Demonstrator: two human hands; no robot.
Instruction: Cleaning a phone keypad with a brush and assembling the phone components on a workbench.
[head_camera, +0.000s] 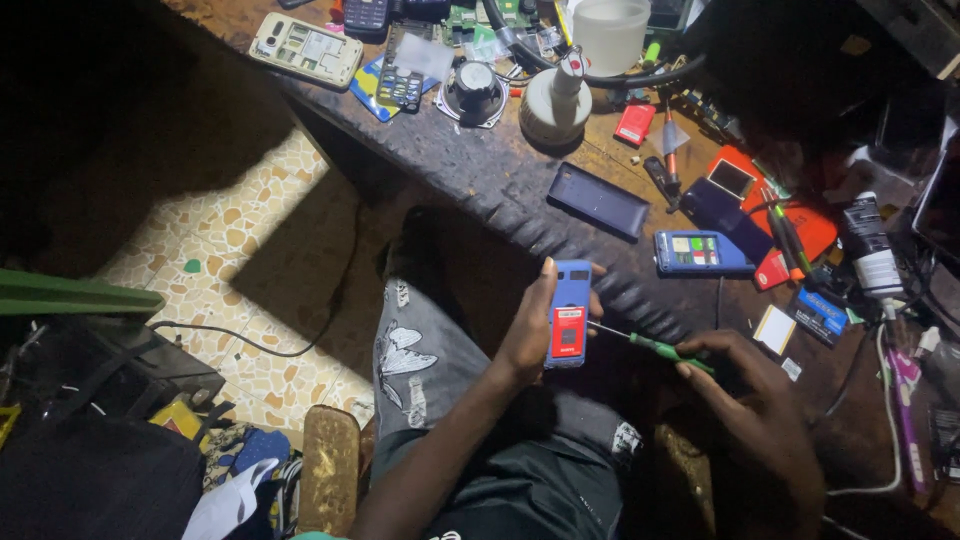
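My left hand grips a small blue phone upright, its back off and a red battery showing. My right hand holds a green-handled screwdriver, whose thin tip touches the phone's right edge. Both hands are over my lap, just in front of the dark wooden workbench. A dark back cover lies flat on the bench near the edge, and a second blue phone with its insides exposed lies to the right of it.
The bench is crowded: an opened cream phone, a white bottle, a translucent cup, a small speaker, orange and red parts, cables, a dark spray bottle. Patterned tile floor and bags lie at the left.
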